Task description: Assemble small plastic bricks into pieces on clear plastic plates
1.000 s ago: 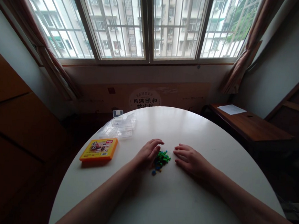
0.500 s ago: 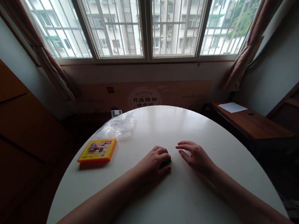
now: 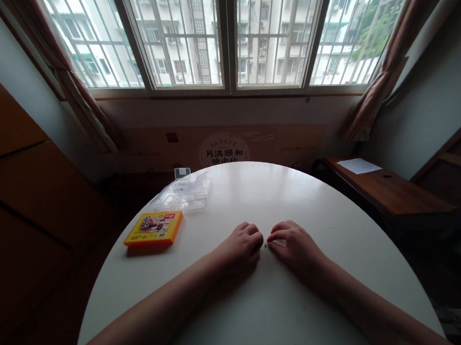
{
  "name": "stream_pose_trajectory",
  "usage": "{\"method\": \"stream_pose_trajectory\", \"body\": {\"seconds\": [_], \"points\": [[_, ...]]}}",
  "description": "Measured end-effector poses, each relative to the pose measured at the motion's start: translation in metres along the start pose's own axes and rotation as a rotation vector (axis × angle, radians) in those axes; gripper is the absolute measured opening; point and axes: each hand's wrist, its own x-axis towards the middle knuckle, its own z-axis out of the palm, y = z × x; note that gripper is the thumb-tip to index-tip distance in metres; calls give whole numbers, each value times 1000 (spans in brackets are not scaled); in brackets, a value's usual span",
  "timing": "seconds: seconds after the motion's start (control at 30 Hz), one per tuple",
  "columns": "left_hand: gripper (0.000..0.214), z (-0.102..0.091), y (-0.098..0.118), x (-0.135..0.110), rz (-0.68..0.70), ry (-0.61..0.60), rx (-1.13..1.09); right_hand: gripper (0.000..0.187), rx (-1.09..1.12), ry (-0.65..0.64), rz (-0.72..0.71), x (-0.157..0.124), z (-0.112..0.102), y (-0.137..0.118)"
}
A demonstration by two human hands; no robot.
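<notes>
Green piece (image 3: pixel 265 245) sits between left hand (image 3: pixel 242 249), fingers curled, and right hand (image 3: pixel 297 249), fingers bent; whether either pinches, I cannot tell.

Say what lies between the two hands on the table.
In the head view, a tiny green piece lies between the left hand and right hand, near the right fingertips; contact is unclear.

The bench (image 3: pixel 302 327), round and white, carries a box (image 3: pixel 154 229) towards ten o'clock, clear cases (image 3: pixel 191 192) towards eleven, and a green bit (image 3: pixel 265 245) near its middle.
</notes>
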Motion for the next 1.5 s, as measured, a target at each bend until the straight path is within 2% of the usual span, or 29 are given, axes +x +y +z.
{"method": "stream_pose_trajectory", "body": {"seconds": [0.2, 0.33, 0.6, 0.77, 0.9, 1.03, 1.2, 1.33, 1.5], "points": [[8, 6, -4, -1, 2, 15, 14, 16, -22, -9, -14, 2, 12, -13], [10, 8, -7, -2, -5, 40, -1, 19, 7, -25, -28, 3, 11, -14], [14, -1, -2, -4, 1, 77, -40, 18, 116, 55, 83, 2, -14, 15], [41, -3, 2, -4, 52, 68, -55, 20, 158, 95, 143, 2, -16, 25], [23, -6, 3, -3, 75, 19, -100, 20, 177, 97, 167, 2, -14, 25], [12, -4, 1, -3, 39, 47, -123, 19, 184, 90, 178, 3, -12, 24], [11, 0, -2, -3, 43, 85, -133, 20, 185, 78, 164, 2, -8, 22], [14, 0, -5, -3, 42, 175, -160, 27, 148, 109, 161, 2, -6, 23], [18, -5, -13, -2, -53, 420, -182, 33, 110, 89, 103, 2, -2, 26]]}}
